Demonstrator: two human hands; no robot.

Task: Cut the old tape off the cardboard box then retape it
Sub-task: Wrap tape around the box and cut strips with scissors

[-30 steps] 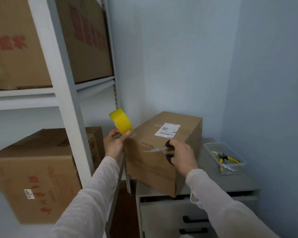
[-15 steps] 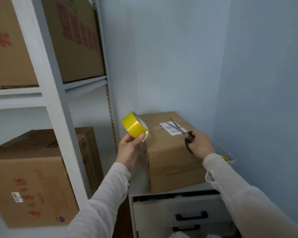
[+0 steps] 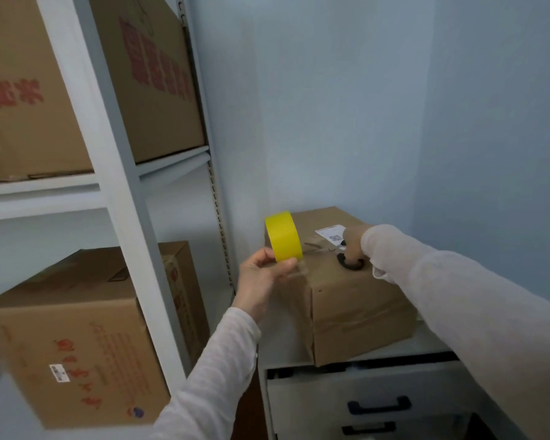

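left hand (image 3: 259, 276) fingers pinching the yellow tape roll (image 3: 283, 238) just beside the box (image 3: 359, 303); right hand (image 3: 353, 244) fingers curled through the scissors (image 3: 351, 268) atop the box.

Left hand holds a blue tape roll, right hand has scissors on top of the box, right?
No: the tape roll in the left hand is yellow, not blue, per the head view. The right hand does hold scissors on top of the box.
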